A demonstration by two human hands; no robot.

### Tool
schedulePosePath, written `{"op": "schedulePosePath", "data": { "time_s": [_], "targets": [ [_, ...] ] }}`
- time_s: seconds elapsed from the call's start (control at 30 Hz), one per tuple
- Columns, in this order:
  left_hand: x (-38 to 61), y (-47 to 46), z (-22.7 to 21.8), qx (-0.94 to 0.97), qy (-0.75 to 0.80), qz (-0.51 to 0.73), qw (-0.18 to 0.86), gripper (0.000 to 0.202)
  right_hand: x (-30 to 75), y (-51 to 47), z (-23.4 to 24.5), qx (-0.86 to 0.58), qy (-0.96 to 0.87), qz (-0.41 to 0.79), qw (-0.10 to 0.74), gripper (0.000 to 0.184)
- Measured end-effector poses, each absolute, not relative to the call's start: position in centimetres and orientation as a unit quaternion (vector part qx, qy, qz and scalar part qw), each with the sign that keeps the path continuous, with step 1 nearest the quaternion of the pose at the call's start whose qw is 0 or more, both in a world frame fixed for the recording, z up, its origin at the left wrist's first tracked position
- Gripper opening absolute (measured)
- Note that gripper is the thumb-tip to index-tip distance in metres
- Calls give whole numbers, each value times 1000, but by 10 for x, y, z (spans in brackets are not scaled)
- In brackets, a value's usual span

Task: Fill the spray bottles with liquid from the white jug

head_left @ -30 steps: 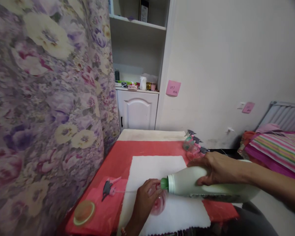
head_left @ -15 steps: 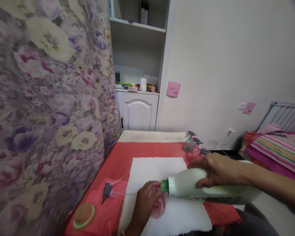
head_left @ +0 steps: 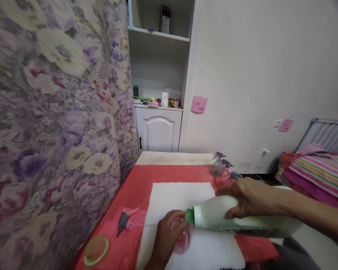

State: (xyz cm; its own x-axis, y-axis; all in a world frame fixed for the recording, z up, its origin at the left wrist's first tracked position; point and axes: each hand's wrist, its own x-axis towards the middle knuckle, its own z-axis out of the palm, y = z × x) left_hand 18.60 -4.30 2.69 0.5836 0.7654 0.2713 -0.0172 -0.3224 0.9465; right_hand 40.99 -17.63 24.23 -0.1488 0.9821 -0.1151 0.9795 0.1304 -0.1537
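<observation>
My right hand grips a large pale green bottle from above, and the bottle lies tipped on its side. Its green mouth meets the neck of a small clear pink spray bottle. Fingers of my left hand are wrapped round that neck and steady it over a white cloth. Whether liquid is flowing I cannot make out. A grey and pink spray trigger head with its thin tube lies left of my left hand. Nearer the table's left front corner is a round green-rimmed cap.
Several spray bottles with dark triggers stand at the table's right back edge. A red cover lies over the table. A floral curtain hangs at the left, and a white cabinet stands behind.
The whole view has shifted slightly, so things appear a little lower. Both hands keep their hold, with the large bottle still tipped at the spray bottle's neck.
</observation>
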Motion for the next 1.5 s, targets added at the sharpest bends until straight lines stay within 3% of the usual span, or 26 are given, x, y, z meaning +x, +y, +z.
{"op": "schedulePosePath", "data": {
  "time_s": [0.63, 1.5],
  "targets": [
    [187, -43, 31, 725, 268, 382, 506, 20, 411, -178, 243, -648, -755, 102, 8, 27],
    [184, -46, 35, 722, 268, 385, 509, 19, 411, -176, 246, -643, -754, 134, 18, 33]
  ]
}}
